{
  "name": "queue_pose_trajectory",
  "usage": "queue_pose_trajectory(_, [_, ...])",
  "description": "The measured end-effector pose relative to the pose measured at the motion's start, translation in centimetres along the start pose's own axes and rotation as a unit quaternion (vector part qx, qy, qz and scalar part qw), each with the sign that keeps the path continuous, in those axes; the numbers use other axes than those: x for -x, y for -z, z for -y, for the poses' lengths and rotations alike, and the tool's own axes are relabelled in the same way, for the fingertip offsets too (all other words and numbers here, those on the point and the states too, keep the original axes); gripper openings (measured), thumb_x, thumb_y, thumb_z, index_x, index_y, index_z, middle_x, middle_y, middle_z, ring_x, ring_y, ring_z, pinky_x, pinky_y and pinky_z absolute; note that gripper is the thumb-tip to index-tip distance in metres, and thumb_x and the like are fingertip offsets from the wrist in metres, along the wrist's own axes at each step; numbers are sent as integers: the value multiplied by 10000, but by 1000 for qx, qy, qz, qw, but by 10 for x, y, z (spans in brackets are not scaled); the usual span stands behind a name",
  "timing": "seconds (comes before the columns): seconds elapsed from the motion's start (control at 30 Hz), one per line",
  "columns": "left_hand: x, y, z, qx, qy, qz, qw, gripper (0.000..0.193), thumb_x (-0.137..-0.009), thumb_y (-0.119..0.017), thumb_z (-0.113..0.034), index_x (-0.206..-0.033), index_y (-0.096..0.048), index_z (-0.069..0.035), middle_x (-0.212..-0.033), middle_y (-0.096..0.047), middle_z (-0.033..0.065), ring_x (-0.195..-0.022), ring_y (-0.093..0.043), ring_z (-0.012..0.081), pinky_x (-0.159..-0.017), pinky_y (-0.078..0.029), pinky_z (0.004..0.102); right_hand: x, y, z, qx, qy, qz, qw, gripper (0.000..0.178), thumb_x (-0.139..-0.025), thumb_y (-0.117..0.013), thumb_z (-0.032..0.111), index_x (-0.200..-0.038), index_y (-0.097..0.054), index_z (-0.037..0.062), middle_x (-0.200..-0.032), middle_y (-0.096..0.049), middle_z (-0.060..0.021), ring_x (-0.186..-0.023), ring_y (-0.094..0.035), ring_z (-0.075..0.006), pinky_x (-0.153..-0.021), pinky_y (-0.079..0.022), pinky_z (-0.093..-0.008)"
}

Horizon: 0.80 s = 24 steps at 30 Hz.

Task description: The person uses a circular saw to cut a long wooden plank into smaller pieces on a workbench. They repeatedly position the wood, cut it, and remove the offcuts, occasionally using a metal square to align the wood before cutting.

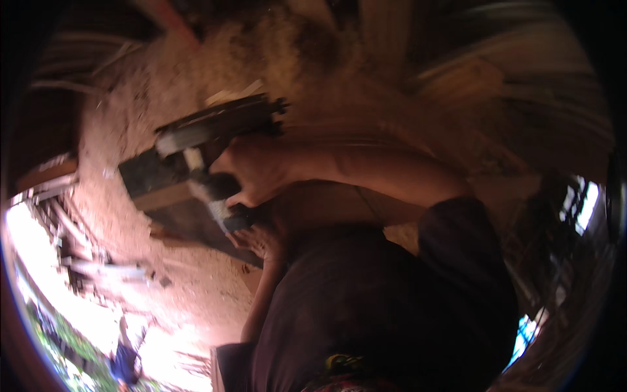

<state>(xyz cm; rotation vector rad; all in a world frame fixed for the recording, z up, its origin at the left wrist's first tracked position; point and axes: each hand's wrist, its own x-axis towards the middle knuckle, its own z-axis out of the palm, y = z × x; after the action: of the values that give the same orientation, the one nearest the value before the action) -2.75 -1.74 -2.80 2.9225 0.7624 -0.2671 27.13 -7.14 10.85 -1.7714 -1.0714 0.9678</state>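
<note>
The left hand (263, 240) is at the near end of the grey-and-black tool (218, 210); blur hides whether its grip is closed. The right hand's (251, 168) grip is clamped on the tool's side. The tool lies over a dark slab (140, 175). Beyond the tool sit a long dark part (219, 122), then sandy ground (274, 49).
</note>
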Motion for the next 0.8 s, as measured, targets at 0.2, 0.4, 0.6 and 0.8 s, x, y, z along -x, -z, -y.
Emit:
queue_pose_trajectory(0.2, [-2, -9, 0, -73, -39, -128, 988, 906, -967, -631, -596, -1479, -337, 91, -1437, -405, 362, -1373, -382, 528, -1175, -256, 684, -6, -5, 8, 56, -45, 26, 997, 428, -688, -721, 265, -1049, -775, 42, -974, -762, -217, -963, -742, -388, -881, -583, -470])
queue_pose_trajectory(0.4, [-1, -30, 12, -47, -16, -103, 993, 986, -984, -582, -653, -1563, -284, 87, -1472, -375, 371, -1414, -361, 535, -1183, -238, 682, -18, -11, 7, 74, -30, 42, 996, 370, -719, -728, 264, -1028, -762, 64, -975, -756, -187, -974, -728, -376, -888, -576, -464])
queue_pose_trajectory(0.6, [-12, 23, -22, -5, 14, -63, 998, 933, -1012, -535, -654, -1603, -294, 26, -1469, -411, 298, -1422, -368, 475, -1194, -234, 653, -34, -22, 5, 79, -23, 34, 996, 356, -712, -695, 243, -1005, -765, 54, -932, -756, -187, -950, -732, -375, -881, -580, -459])
queue_pose_trajectory(0.8, [-14, 13, -18, -22, 5, -133, 991, 920, -1013, -528, -657, -1639, -299, -23, -1534, -392, 283, -1431, -385, 458, -1197, -242, 645, -51, -32, 9, 71, -4, 23, 997, 353, -704, -712, 208, -1011, -769, 43, -908, -761, -192, -914, -746, -380, -838, -597, -455])
